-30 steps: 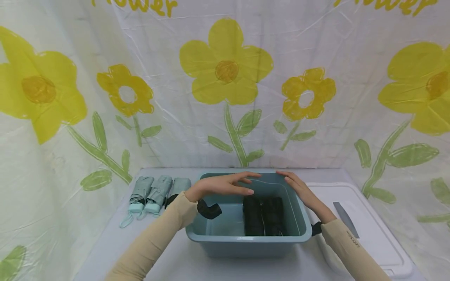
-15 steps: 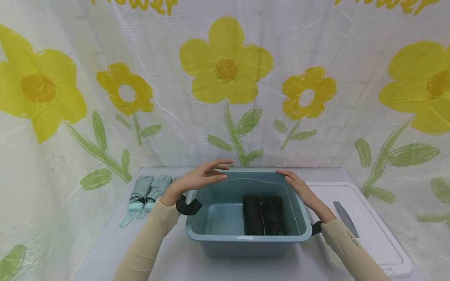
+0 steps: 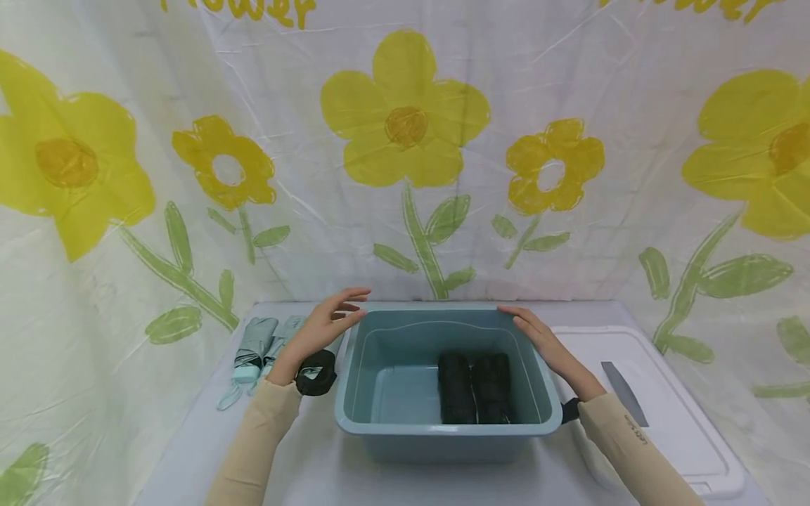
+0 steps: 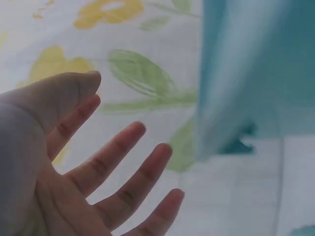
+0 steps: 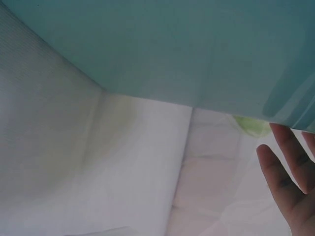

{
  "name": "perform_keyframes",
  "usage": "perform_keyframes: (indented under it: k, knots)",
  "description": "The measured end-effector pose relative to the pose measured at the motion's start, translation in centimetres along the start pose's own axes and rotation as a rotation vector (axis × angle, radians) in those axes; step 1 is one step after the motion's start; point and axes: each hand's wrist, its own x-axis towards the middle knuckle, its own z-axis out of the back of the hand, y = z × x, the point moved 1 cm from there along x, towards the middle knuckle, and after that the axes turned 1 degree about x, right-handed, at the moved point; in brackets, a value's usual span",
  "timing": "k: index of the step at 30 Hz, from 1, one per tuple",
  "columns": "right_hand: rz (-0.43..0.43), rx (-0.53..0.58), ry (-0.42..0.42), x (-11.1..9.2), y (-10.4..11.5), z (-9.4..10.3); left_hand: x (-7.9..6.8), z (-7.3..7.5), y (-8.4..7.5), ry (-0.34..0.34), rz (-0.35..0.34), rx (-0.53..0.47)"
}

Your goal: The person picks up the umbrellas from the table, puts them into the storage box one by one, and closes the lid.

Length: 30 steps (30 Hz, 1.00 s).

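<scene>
A blue-green plastic tub stands in the middle of the table. Inside, on its right side, two black rolled bundles lie side by side. My left hand is just off the tub's left rim with fingers spread and relaxed, holding nothing; the left wrist view shows the bare palm beside the tub's wall. My right hand rests along the tub's right rim, fingers nearly straight. In the right wrist view its fingers reach up to the tub's edge. Left of the tub lie pale green folding umbrellas, partly hidden by my left arm.
A white lid with a grey insert lies to the right of the tub, partly under my right forearm. A flower-printed curtain hangs behind the table. Each wrist wears a black strap.
My left hand has moved left from above the tub to beyond its left rim, now overlapping the umbrellas. My right hand stays at the right rim; tub and black bundles have not moved.
</scene>
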Motion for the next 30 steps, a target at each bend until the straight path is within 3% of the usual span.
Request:
perform_keyframes:
  k: [6,14,19,25,30]
  knots:
    - [0.007,0.014,-0.006,0.1,0.0,0.0,-0.5,-0.3,4.1,-0.089,0.004,0.154]
    - [0.002,0.018,-0.013,-0.1,-0.1,-0.1,-1.5,-0.8,6.4,-0.115,0.056,0.238]
    - [-0.001,0.025,-0.016,-0.1,0.0,-0.1,-1.7,-1.0,8.0,-0.126,0.054,0.278]
    - [0.0,0.03,-0.018,-0.2,0.0,-0.1,-1.8,-1.7,10.2,-0.089,0.062,0.412]
    - [0.006,0.037,-0.012,-0.2,0.0,-0.2,-2.1,-2.2,11.5,-0.007,0.179,0.509]
